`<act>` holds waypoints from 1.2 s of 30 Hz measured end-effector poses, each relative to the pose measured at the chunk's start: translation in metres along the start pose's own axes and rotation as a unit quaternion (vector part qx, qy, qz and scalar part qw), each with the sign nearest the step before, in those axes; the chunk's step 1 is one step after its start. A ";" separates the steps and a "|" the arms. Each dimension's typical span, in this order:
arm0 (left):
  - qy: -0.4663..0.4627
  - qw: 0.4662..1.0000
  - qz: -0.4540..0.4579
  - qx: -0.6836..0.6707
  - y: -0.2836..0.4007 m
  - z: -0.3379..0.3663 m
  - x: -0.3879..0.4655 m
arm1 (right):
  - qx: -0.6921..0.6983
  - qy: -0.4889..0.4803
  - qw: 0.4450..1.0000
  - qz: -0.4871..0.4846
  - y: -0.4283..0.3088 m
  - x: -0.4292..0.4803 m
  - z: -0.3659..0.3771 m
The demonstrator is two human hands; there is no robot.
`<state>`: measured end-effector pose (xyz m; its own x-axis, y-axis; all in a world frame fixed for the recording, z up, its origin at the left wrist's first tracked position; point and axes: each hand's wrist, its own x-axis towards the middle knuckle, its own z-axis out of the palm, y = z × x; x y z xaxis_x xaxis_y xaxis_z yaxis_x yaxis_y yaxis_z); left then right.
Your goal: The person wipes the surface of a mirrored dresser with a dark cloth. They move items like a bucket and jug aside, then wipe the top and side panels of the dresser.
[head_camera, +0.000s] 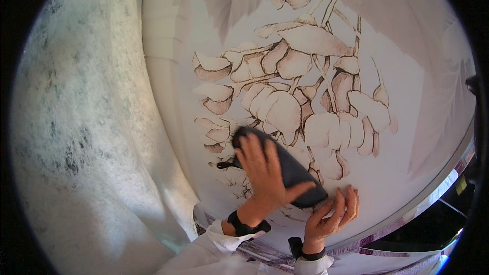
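Observation:
A large pale sheet [393,168] printed with brown-outlined flowers and stems spreads before me. My left hand [263,172] lies on a dark, oblong pad or brush [290,164], its fingers spread over the top and its thumb along the lower part. The tool rests slantwise on the printed flowers, with a small black loop [225,165] sticking out at its left side. Its underside is hidden. Just right of the tool's lower end, my right hand [334,214] touches the sheet with bent fingertips and holds nothing visible. Both wrists carry black bands.
A whitish, mottled surface [76,114] with soft folds runs down the left side. Along the bottom and lower right, the sheet's edge [344,246] curves past a dark area. A dark object [473,84] juts in at the far right.

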<state>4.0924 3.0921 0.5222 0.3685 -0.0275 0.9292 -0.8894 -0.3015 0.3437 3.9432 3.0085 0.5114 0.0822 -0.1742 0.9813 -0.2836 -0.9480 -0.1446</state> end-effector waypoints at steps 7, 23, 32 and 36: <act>-0.010 0.994 0.102 0.034 -0.011 -0.012 0.026 | -0.055 0.013 0.996 -0.066 0.023 -0.012 0.011; -0.100 0.957 0.269 0.039 0.018 -0.029 0.092 | 0.000 0.008 0.997 -0.072 0.027 -0.014 0.004; -0.034 0.962 0.266 0.059 0.054 -0.015 0.135 | 0.072 -0.013 0.997 -0.028 0.026 -0.011 -0.005; -0.078 0.910 0.405 0.034 0.084 -0.009 0.087 | 0.099 0.015 0.994 -0.043 0.030 -0.010 -0.009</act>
<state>4.0478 3.0729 0.6331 -0.3618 -0.4005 0.8418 -0.8700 -0.1795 -0.4593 3.9254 2.9839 0.4980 0.0680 -0.0848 0.9941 -0.0822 -0.9935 -0.0791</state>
